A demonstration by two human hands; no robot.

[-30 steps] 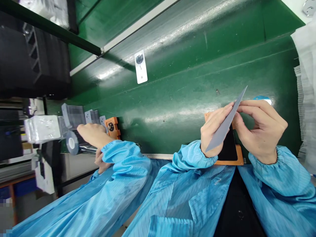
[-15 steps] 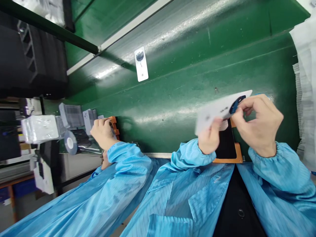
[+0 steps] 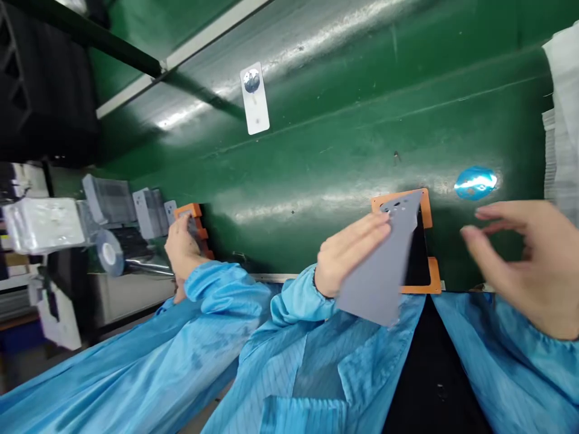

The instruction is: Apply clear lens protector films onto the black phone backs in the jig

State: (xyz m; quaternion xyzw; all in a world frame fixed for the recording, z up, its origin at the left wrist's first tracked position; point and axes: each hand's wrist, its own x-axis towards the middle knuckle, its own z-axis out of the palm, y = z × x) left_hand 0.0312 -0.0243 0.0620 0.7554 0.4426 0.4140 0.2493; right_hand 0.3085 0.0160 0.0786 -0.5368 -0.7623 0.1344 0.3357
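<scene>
My left hand (image 3: 353, 253) is closed on the edge of a grey phone back cover (image 3: 382, 271), which has small camera holes at its top end. The cover is tilted and slightly blurred. It is above an orange fixture (image 3: 434, 276) with a black pad (image 3: 418, 262), hiding part of both. To the right, my right hand (image 3: 529, 259) is in the air with thumb and fingers apart, holding nothing. Just beyond it, a shiny blue oval piece of film (image 3: 476, 183) lies on the green bench.
Farther back lies a white cover (image 3: 256, 105) with a dark round film. At left, a co-worker's hand (image 3: 183, 244) is at another orange fixture (image 3: 192, 211), near upright covers (image 3: 149, 211) and a tape roll (image 3: 111, 252). White sheets (image 3: 565, 120) are stacked at right.
The cover has swung from its white side to its grey side and tilted down over the fixture. My right hand has let go of its dark film end, moved right and opened.
</scene>
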